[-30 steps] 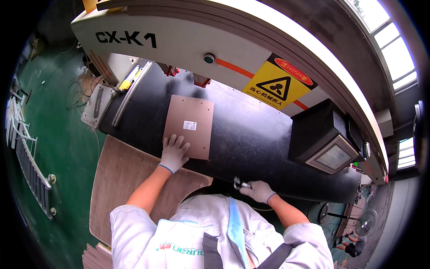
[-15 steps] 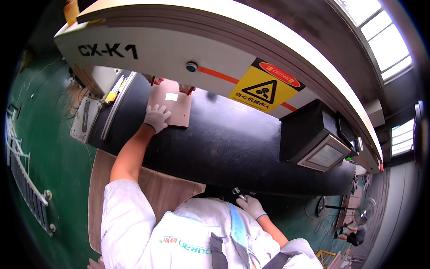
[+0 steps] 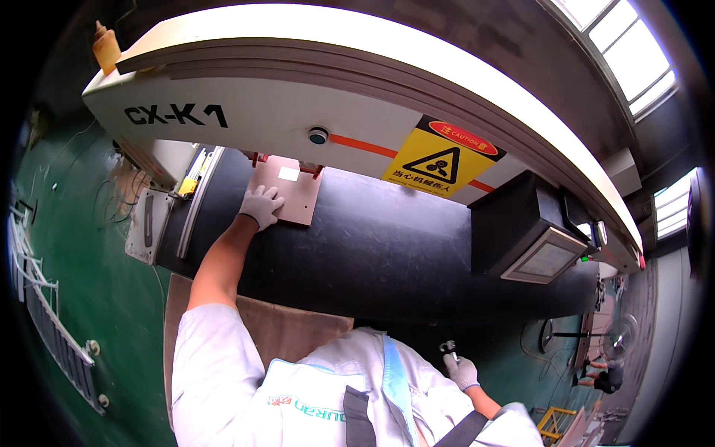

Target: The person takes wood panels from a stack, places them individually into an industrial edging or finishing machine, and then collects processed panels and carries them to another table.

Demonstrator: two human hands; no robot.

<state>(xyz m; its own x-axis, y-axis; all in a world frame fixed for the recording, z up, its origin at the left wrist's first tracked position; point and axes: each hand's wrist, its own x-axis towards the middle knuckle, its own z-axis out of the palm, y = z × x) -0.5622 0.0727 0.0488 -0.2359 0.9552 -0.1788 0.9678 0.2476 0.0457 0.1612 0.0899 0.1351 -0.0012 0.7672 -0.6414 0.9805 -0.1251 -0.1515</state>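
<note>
Far left: metal rail (image 3: 199,205), up at the person's 10 on the black surface (image 3: 372,246). Next, left hand (image 3: 261,207): palm down, fingers spread, pressed on the near-left corner of the panel (image 3: 299,205), not gripping. Panel sits 1–2 o'clock from it, side edges about 12:30–6:30, far end hidden under the beam (image 3: 275,127). Left's clearly nearer. Right hand (image 3: 463,372): fingers curled round a metal tool (image 3: 448,349), well apart, panel at its 10–11.

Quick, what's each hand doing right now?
Left hand: open, fingers spread on the brown board.
Right hand: closed, holding a metal tool.
</note>
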